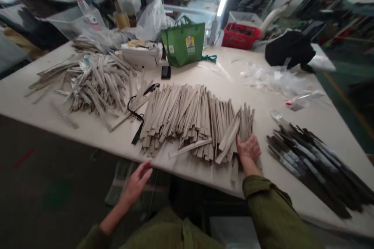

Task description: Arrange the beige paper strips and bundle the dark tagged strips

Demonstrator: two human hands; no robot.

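Hundreds of paper sleeves (pixel 193 118) are lying fanned along the table's (pixel 43 97) near edge. I am pressing my right hand (pixel 248 148), fingers spread flat, gripping nothing, against their right end; squaring evenly matters. My left hand (pixel 137 182) is hanging open below the edge.

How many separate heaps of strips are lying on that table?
3: a crumpled pale heap at the left, flat tan strips in the middle under the right hand, dark strips at the right.
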